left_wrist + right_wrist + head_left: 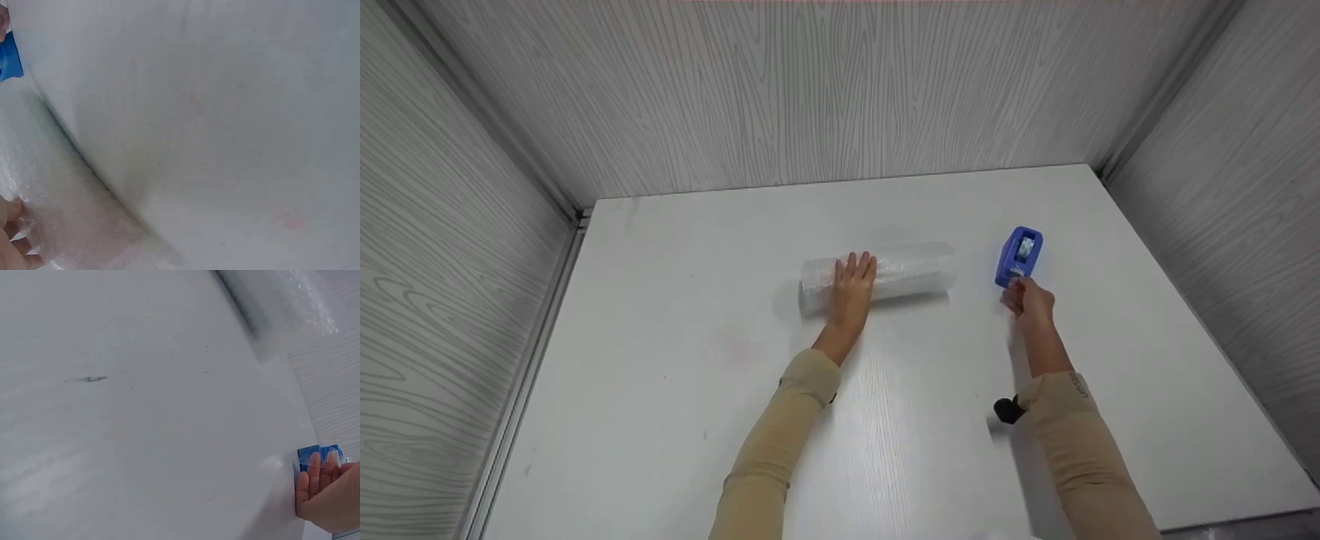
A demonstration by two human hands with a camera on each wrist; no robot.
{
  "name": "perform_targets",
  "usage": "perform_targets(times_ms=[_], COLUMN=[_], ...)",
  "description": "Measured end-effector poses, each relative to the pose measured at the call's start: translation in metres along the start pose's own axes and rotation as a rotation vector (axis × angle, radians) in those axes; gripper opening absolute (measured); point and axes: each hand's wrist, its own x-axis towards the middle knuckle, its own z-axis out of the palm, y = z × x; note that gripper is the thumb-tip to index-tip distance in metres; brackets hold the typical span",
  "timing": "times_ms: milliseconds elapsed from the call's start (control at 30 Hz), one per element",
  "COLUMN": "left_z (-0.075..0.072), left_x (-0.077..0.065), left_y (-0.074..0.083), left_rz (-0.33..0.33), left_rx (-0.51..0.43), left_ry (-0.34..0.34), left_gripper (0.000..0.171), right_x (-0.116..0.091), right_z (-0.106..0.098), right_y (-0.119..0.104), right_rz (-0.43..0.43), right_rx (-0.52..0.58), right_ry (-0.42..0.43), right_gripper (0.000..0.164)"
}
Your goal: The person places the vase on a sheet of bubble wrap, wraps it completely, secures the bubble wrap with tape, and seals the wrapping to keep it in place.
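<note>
A clear roll of bubble wrap (915, 270) lies crosswise on the white table, its plastic shiny and translucent. My left hand (851, 296) rests on the roll's left half, fingers extended over the top. To the right of the roll stands a blue tape dispenser (1003, 264) with a small roll of clear tape (1026, 246) in it. At the dispenser's near end, my right hand (1030, 298) has its fingers curled and pinches the end of the tape. The right wrist view shows a see-through tape strip (316, 463) across the fingers, in front of the blue dispenser.
Pale wood-grain panels (840, 90) enclose the white table (697, 420) at the back and both sides. A black round piece (1009, 410) sticks out at the right sleeve's cuff. Small marks dot the tabletop.
</note>
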Motion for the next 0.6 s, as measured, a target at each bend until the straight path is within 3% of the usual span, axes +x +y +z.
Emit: perform_targets(times_ms=[400, 600], left_z=[0.0018, 0.0011], left_x=[0.0003, 0.0010], left_y=[-0.0013, -0.0002], left_rz=[0.004, 0.001], left_rx=[-0.001, 0.005], left_ry=[0.026, 0.006], left_gripper=[0.038, 0.039], right_x=[0.0024, 0.0026], right_z=[0.0010, 0.0005], right_y=[-0.0025, -0.0035], right_rz=[0.041, 0.041], right_rx=[0.011, 0.028], right_ry=[0.019, 0.025], right_gripper=[0.018, 0.015])
